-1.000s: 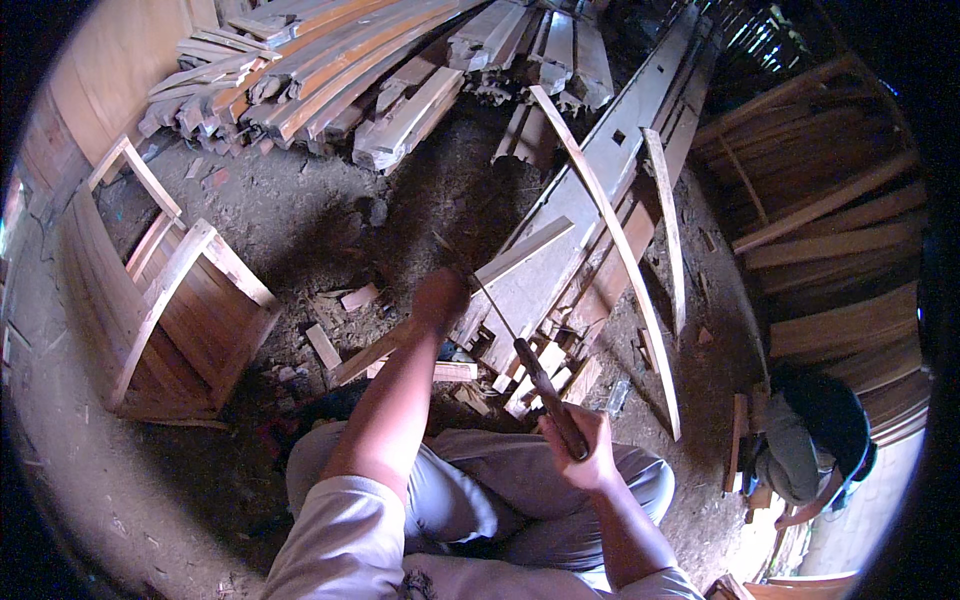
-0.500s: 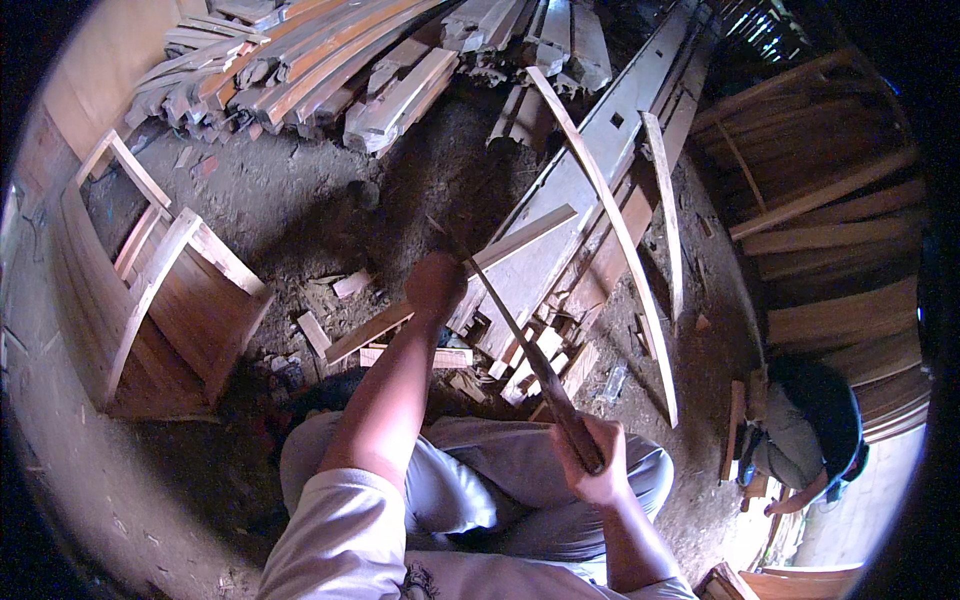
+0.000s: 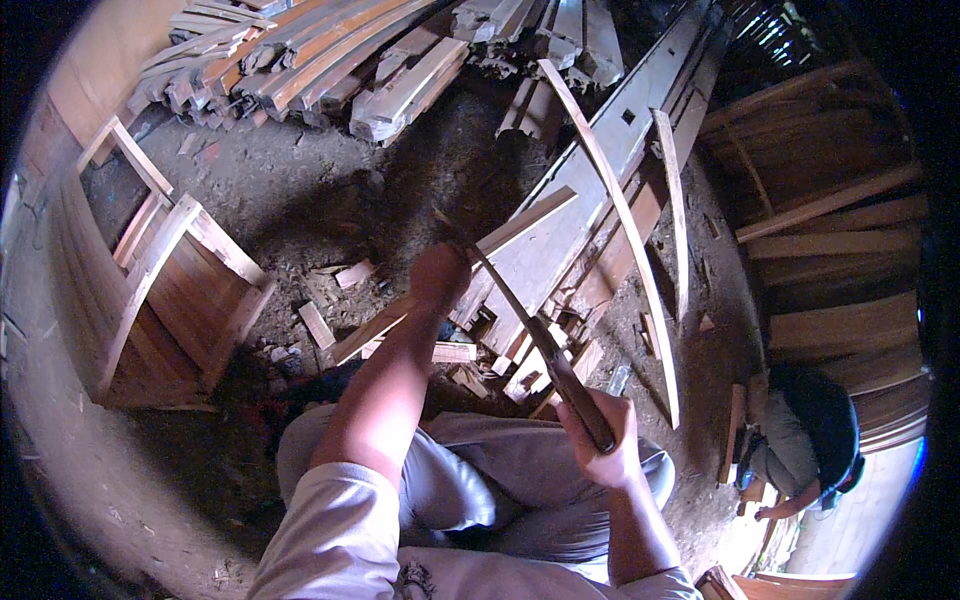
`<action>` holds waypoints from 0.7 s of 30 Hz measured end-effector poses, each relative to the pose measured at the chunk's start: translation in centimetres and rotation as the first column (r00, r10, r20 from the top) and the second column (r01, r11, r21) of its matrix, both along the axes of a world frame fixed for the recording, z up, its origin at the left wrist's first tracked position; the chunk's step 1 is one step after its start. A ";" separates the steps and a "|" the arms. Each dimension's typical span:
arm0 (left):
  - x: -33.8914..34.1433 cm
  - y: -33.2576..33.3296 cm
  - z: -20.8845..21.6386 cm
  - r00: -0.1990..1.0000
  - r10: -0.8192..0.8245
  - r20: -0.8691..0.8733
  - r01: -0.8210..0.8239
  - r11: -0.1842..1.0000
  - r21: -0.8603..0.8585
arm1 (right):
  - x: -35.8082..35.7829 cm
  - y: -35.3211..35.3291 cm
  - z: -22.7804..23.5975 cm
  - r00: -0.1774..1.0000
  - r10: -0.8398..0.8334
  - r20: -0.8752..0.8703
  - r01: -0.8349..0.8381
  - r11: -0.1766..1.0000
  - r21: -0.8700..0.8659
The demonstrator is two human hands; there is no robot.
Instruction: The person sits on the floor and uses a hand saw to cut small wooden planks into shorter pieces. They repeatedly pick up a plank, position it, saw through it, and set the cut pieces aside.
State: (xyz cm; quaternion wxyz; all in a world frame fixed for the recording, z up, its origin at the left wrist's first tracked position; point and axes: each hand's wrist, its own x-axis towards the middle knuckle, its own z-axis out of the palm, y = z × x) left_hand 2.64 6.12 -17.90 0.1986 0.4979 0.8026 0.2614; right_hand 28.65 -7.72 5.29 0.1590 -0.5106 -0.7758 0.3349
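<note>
My left hand [image 3: 440, 280] is closed around a narrow wooden strip [image 3: 527, 220], which slants up to the right and shows on both sides of my fist. A long narrow-bladed hand tool [image 3: 565, 380] has its dark handle in my right hand [image 3: 607, 440]. Its thin blade crosses the strip just right of my left fist, with the tip beyond it. The blade is seen nearly edge-on, so its exact kind is unclear; whether it touches the strip cannot be told. Small wood offcuts [image 3: 525, 375] lie beneath, in front of my crossed legs.
A long pale board [image 3: 600, 150] stretches away to the far right. Two curved strips [image 3: 625, 215] lie beside it. Stacked timber [image 3: 330, 65] fills the far side, and a slatted wooden frame [image 3: 190, 300] stands at left. Another person [image 3: 810, 430] bends over at right, near planks [image 3: 840, 330].
My right hand and the tool's handle have shifted slightly up and to the right. My left hand keeps its hold on the strip. The whole view has shifted a little.
</note>
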 end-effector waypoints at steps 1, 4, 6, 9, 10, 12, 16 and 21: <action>0.3 -0.2 0.7 1.000 -0.025 -0.010 0.025 1.000 0.007 | 0.4 -0.3 -0.3 1.000 -0.015 -0.007 0.015 1.000 -0.013; 1.0 -0.6 1.0 0.999 -0.050 -0.002 0.050 0.999 0.016 | 1.7 -1.7 -1.1 1.000 -0.011 -0.017 0.011 1.000 -0.010; 0.2 -0.1 -0.5 0.999 -0.026 0.031 0.026 1.000 0.014 | 1.2 -2.2 -1.5 0.999 0.032 -0.031 -0.030 0.998 0.059; 0.1 0.1 -1.5 0.995 -0.009 0.101 0.011 1.000 -0.022 | 0.8 -2.6 -1.6 0.999 -0.022 -0.048 0.023 1.000 0.018; 0.1 0.4 -1.6 0.997 -0.030 0.064 0.030 1.000 -0.004 | 0.8 -2.4 -1.4 0.998 -0.052 -0.048 0.051 0.999 -0.011; 0.1 0.8 -1.7 0.997 -0.072 -0.010 0.072 0.997 0.029 | 1.6 -2.7 -1.8 0.999 -0.045 -0.007 0.045 0.999 -0.012; -0.3 1.4 -2.0 0.991 0.032 0.134 -0.050 0.990 0.135 | 1.4 -2.8 -1.9 0.998 -0.002 -0.057 0.004 0.999 0.042; 0.8 1.1 -0.6 0.997 0.071 0.019 -0.072 0.995 0.072 | 0.6 -3.2 -1.1 0.998 -0.047 -0.041 0.047 0.999 -0.010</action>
